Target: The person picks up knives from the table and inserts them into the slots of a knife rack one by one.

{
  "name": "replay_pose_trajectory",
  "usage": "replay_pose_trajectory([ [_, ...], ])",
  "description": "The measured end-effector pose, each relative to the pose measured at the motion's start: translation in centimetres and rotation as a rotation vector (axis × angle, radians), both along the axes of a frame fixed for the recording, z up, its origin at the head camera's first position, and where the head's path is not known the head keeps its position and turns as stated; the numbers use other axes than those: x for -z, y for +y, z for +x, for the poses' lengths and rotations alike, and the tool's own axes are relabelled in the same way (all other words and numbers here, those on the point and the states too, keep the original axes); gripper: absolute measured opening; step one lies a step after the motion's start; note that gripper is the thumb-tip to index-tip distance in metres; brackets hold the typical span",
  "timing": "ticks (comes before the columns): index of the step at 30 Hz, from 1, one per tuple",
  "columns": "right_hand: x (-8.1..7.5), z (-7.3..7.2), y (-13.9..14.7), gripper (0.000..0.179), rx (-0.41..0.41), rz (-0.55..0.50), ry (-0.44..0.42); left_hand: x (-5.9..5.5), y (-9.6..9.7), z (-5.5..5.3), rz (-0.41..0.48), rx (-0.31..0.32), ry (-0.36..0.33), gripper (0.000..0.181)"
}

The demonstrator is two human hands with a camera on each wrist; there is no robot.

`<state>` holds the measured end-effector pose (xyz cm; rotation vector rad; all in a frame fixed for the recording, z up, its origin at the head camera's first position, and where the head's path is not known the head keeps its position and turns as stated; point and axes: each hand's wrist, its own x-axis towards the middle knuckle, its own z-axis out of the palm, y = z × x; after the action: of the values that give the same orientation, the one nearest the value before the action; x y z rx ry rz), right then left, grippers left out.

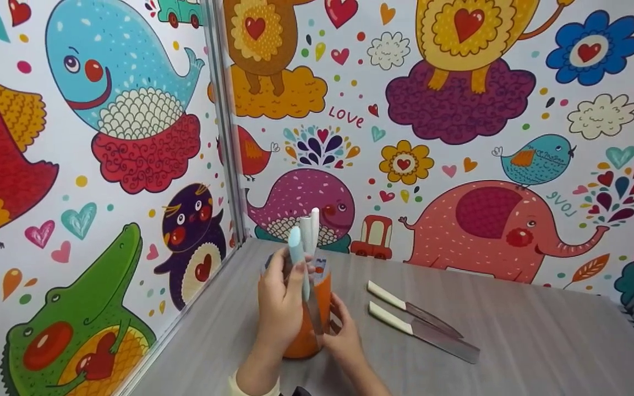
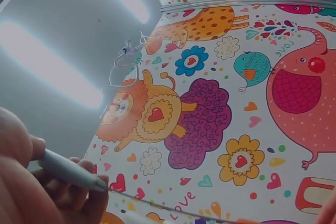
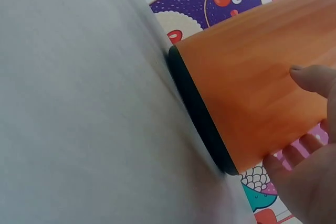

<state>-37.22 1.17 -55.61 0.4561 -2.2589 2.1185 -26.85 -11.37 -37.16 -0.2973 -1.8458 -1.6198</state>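
Observation:
My left hand point(image 1: 281, 300) grips the pale blue handle of a knife point(image 1: 295, 245). Its blade slants down across the front of an orange knife block point(image 1: 300, 346); in the left wrist view the handle point(image 2: 73, 170) lies between thumb and curled fingers. My right hand point(image 1: 344, 333) holds the block low on its right side. In the right wrist view, the thumb and fingers are around the block's orange wall point(image 3: 247, 87), which has a dark base. White-handled knives point(image 1: 315, 225) stand in the block, their blades hidden.
Two knives lie on the grey table point(image 1: 526, 330) right of the block: a narrow-bladed one point(image 1: 394, 297) and a wide-bladed one point(image 1: 394, 319), both with cream handles. Cartoon-printed walls point(image 1: 372, 126) bound the table at the left and back.

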Motion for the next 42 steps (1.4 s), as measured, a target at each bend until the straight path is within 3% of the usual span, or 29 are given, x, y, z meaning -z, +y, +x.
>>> replay_pose_trajectory([
  [5, 0.0, 0.0, -0.1, 0.104, 0.012, 0.052, -0.044, -0.6, -0.6, 1.0, 0.047, -0.030, 0.034, 0.028],
  [12, 0.1, -0.3, -0.1, 0.101, -0.019, 0.041, -0.099, -1.4, -1.8, 2.4, 0.110, -0.059, 0.081, 0.034],
  [19, 0.0, -0.2, 0.0, 0.111, -0.038, 0.041, -0.102, -1.7, -3.0, 3.6, 0.153, -0.099, 0.221, 0.038],
  [26, 0.1, -0.2, 0.1, 0.108, -0.032, 0.031, -0.102, -2.1, -3.4, 4.2, 0.216, -0.133, 0.352, 0.034],
  [33, -0.1, 0.0, 0.0, 0.108, -0.013, 0.040, -0.084, -1.9, -3.4, 3.2, 0.184, -0.243, 0.438, 0.031],
  [42, 0.1, 0.2, 0.0, 0.109, -0.015, 0.018, -0.089, -1.3, -3.8, 0.5, 0.025, -0.218, 0.449, 0.030],
])
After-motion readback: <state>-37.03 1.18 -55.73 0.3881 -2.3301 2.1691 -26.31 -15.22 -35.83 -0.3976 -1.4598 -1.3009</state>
